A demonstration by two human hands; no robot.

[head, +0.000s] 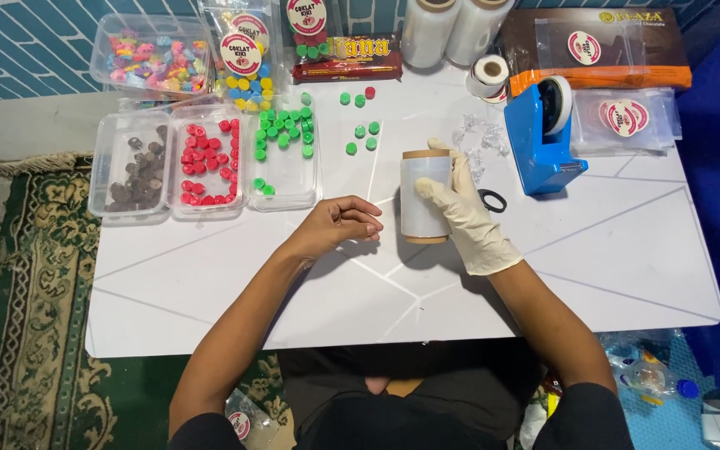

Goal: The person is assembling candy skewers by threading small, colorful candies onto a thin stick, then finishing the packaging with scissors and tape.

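Observation:
My right hand (466, 208) wears a pale glove and grips an upright roll of clear plastic film (421, 200) on a cardboard core, standing on the white table (593, 267). My bare left hand (339, 223) rests on the table just left of the roll, fingers curled loosely, holding nothing that I can see. A small black ring (492, 201) lies right of the gloved hand.
Three clear trays hold brown (138, 171), red (205, 162) and green (282, 133) candies; loose green and red pieces (360, 125) lie nearby. A blue tape dispenser (541, 133), two film rolls (447, 29), sticker bags and a brown box (593, 46) stand at the back.

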